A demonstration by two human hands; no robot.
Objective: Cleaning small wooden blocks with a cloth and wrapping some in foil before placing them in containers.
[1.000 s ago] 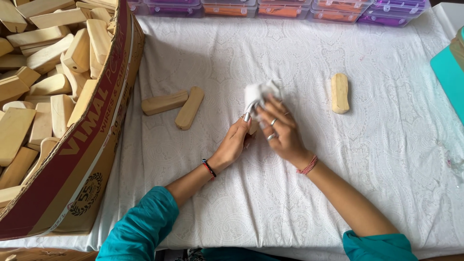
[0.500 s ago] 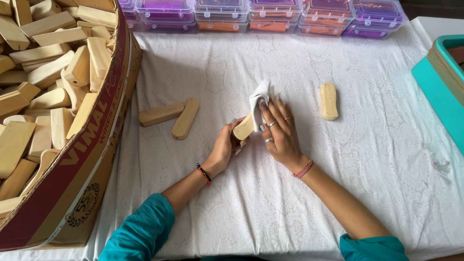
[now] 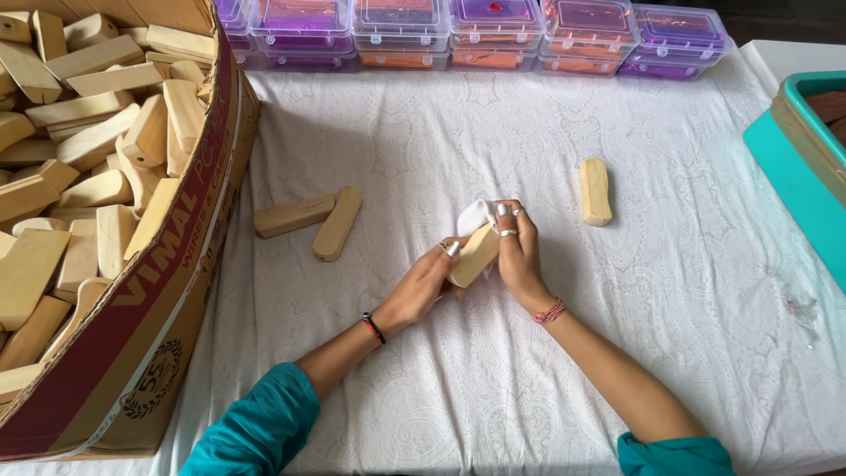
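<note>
My left hand (image 3: pixel 423 284) grips the lower end of a pale wooden block (image 3: pixel 473 255), held tilted above the white cloth-covered table (image 3: pixel 687 291). My right hand (image 3: pixel 518 256) presses a small white cloth (image 3: pixel 476 213) against the block's upper end, fingers curled over it. Two more wooden blocks (image 3: pixel 310 219) lie side by side to the left of my hands, and a single block (image 3: pixel 595 190) lies to the upper right.
A large cardboard box (image 3: pixel 167 291) heaped with several wooden blocks fills the left side. A row of purple-lidded plastic boxes (image 3: pixel 467 31) lines the far edge. A teal tray (image 3: pixel 797 167) sits at the right edge.
The block has turned in my hands to lie more tilted, and the cloth now sits at its upper end. The camera view has shifted, bringing the teal tray further in.
</note>
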